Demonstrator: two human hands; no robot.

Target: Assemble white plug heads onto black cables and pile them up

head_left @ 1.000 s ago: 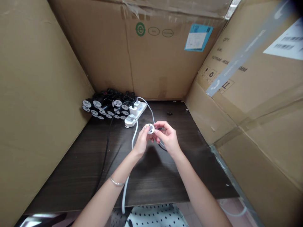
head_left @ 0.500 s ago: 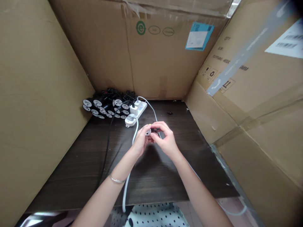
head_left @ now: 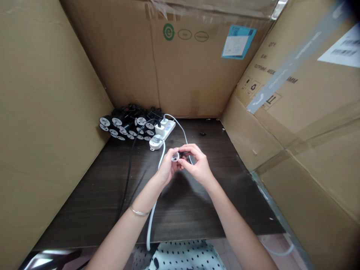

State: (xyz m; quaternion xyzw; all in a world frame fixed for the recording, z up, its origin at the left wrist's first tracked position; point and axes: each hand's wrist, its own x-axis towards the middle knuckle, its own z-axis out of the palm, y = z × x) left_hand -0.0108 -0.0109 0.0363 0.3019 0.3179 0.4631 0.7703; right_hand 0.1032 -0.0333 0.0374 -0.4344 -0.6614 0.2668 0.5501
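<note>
Both hands meet above the middle of the dark tabletop [head_left: 202, 210]. My left hand [head_left: 167, 168] is closed around a small black cylindrical device [head_left: 175, 156], whose round white end faces up toward me. From the other side, my right hand [head_left: 195, 162] pinches the device's dark part with thumb and fingers. Much of the device is hidden by the fingers, so its exact kind does not show. Just beyond the hands lies a white power strip [head_left: 165, 134] with plugs in it.
Left of the power strip lies a pile of black cylinders with white round ends [head_left: 126, 125]. A white cable [head_left: 153, 213] and a black cable [head_left: 129, 165] run toward me. A small black piece [head_left: 202, 134] lies at the back. Cardboard walls [head_left: 188, 75] enclose three sides.
The device has turned slightly in my hands, so more of its white round end shows. Both hands stay in nearly the same place.
</note>
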